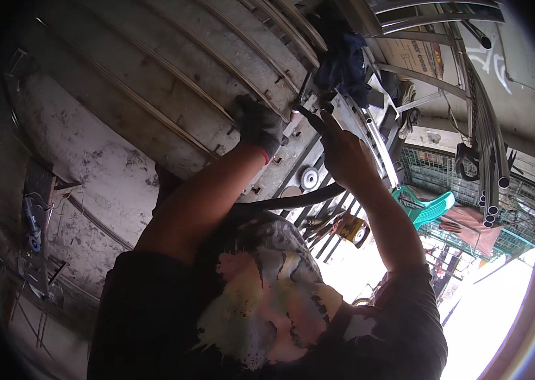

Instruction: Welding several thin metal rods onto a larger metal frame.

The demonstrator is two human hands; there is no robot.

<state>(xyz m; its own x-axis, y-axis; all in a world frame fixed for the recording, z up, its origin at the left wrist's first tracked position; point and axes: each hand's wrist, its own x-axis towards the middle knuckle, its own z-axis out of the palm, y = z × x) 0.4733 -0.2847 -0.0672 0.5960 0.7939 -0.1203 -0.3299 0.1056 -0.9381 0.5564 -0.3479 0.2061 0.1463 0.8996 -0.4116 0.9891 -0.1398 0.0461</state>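
Observation:
My left hand point(260, 130), in a dark grey glove, rests at the right side of the metal worktable point(100, 76). Its fingers curl against the end of a long thin metal rod point(226, 66); the glove hides part of the grip. My right hand point(348, 158) is bare and wrapped round a black welding torch point(313, 119). The torch's tip points left, close to the rod's end and just right of the glove. From below my right hand, a thick black cable point(289, 202) runs left across my body.
More thin rods point(144, 57) lie in parallel across the table. Dark cloth point(346, 69) hangs at the far right edge. A green plastic chair point(429, 206), metal tubes point(489, 152) and a wire cage point(429, 164) stand right. An angle grinder point(32, 225) sits at left.

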